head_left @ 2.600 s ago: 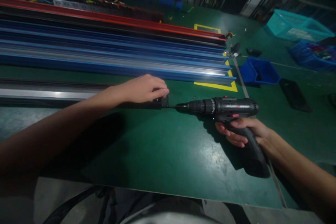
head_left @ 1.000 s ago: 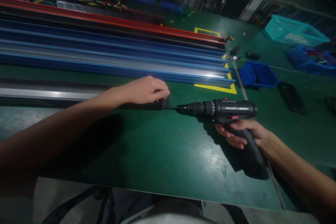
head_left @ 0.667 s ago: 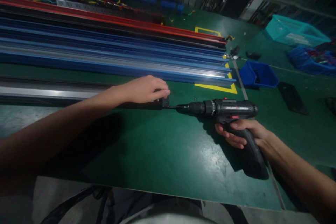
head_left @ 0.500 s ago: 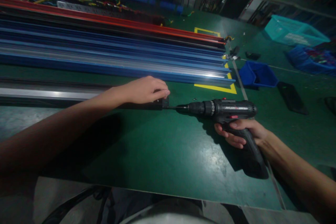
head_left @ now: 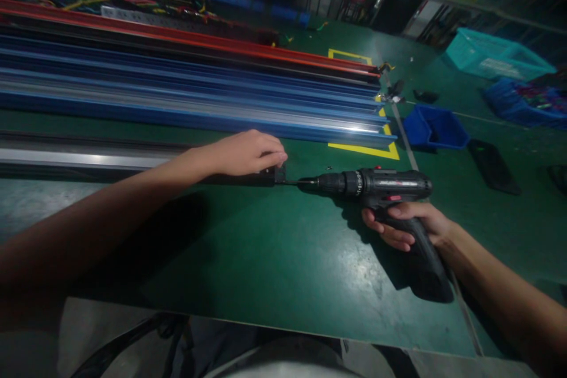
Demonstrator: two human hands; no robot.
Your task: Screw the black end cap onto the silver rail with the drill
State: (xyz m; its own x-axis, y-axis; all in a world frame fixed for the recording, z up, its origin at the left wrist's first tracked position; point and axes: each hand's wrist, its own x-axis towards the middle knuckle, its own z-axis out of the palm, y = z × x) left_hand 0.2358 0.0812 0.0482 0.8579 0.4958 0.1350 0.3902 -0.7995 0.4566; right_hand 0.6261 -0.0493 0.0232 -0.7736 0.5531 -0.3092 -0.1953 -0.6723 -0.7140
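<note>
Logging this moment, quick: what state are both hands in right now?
Left hand: resting on the dark rail near its end; whether it grips cannot be told.
Right hand: closed, holding the black drill.

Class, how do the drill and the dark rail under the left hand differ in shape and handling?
The drill is pistol-shaped; the dark rail is long and straight. The right hand grips the drill's handle; the left hand rests at the rail's end. Both have black parts.

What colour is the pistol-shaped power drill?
The pistol-shaped power drill is black with some red; head view.
</note>
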